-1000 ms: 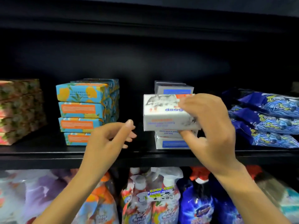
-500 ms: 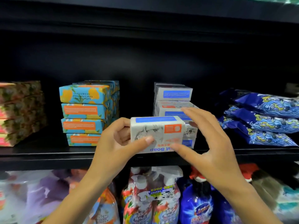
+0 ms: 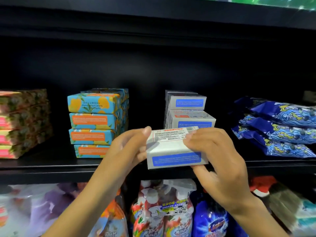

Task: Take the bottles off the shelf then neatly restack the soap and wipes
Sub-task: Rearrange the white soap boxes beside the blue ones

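Observation:
A white soap box (image 3: pixel 172 151) with a blue label is held in front of the black shelf's edge. My left hand (image 3: pixel 126 151) grips its left end, thumb on top. My right hand (image 3: pixel 215 156) grips its right end, fingers over the top and thumb under it. Behind it stands a stack of white and blue soap boxes (image 3: pixel 188 113), its lower part hidden. To the left is a stack of blue and orange soap boxes (image 3: pixel 95 122). Blue wipe packs (image 3: pixel 280 127) lie piled at the right.
A stack of pink floral boxes (image 3: pixel 22 124) sits at the far left of the black shelf (image 3: pixel 51 166). Below the shelf stand spray bottles (image 3: pixel 164 209), a blue refill pouch (image 3: pixel 212 221) and other bagged goods. A higher shelf runs across the top.
The white box has been turned over between my hands, its blue-labelled side now facing me and the barcode side up. It sits a little lower and to the right of where it was.

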`<state>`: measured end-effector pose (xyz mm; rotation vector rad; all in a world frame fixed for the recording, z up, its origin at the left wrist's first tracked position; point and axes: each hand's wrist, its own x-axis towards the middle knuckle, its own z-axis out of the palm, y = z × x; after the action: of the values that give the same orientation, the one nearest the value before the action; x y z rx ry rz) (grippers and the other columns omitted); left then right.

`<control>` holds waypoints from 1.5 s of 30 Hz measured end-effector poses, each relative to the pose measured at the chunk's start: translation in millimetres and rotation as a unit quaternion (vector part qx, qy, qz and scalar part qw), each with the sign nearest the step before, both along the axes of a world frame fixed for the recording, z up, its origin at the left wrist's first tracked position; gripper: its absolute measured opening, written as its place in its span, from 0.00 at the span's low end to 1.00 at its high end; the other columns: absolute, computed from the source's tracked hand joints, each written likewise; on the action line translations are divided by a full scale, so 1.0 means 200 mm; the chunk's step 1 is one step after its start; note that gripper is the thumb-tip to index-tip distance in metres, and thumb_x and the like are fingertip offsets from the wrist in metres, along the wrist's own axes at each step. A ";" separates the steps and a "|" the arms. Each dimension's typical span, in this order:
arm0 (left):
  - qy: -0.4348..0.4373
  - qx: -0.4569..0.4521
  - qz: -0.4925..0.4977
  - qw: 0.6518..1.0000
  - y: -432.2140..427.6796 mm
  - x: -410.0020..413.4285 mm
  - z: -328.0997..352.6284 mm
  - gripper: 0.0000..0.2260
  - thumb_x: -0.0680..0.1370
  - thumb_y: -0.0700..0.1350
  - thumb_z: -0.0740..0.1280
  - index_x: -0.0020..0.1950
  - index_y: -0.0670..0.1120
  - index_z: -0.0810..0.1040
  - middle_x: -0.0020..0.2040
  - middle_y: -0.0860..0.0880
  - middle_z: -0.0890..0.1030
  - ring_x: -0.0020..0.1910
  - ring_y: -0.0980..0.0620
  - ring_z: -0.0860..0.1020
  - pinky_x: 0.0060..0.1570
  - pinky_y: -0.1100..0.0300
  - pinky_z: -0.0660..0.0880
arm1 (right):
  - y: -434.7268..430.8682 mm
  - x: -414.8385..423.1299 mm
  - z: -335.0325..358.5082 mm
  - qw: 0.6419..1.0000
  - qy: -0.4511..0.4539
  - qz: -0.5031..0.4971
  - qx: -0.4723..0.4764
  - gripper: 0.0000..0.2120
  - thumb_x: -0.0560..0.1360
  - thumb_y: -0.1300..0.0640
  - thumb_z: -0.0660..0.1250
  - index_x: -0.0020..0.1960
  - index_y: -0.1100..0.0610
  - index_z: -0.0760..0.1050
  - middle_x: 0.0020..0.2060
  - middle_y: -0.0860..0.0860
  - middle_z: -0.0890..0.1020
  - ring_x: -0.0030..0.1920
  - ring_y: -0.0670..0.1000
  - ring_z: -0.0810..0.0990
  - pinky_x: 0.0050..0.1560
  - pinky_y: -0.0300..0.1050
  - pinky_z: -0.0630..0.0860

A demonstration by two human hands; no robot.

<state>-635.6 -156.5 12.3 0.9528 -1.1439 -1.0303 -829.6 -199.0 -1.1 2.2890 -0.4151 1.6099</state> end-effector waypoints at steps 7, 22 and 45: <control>0.014 0.000 -0.044 0.999 0.01 0.00 0.01 0.14 0.64 0.42 0.72 0.47 0.37 0.83 0.45 0.39 0.84 0.37 0.48 0.82 0.31 0.63 0.78 | -0.04 0.01 -0.02 0.997 0.072 -0.015 -0.028 0.14 0.72 0.67 0.66 0.56 0.59 0.70 0.57 0.53 0.72 0.61 0.54 0.72 0.61 0.44 0.71; -0.216 -0.220 0.072 0.949 0.06 0.06 -0.06 0.23 0.62 0.52 0.76 0.56 0.54 0.79 0.54 0.54 0.82 0.55 0.54 0.80 0.51 0.62 0.77 | 0.01 0.07 0.00 0.986 0.024 -0.001 0.163 0.16 0.69 0.53 0.69 0.56 0.55 0.76 0.51 0.45 0.79 0.55 0.41 0.75 0.53 0.32 0.71; -0.538 -0.327 0.323 0.707 -0.04 0.20 -0.26 0.15 0.73 0.52 0.66 0.47 0.41 0.83 0.51 0.46 0.81 0.52 0.49 0.74 0.50 0.60 0.71 | -0.10 0.09 -0.35 0.978 0.036 -0.164 0.127 0.14 0.72 0.49 0.61 0.47 0.56 0.81 0.42 0.47 0.80 0.46 0.45 0.72 0.49 0.36 0.69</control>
<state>-595.9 -164.1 -39.7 1.2166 -1.7209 0.6637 -811.0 -219.7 -71.8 2.2933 -0.9745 1.3709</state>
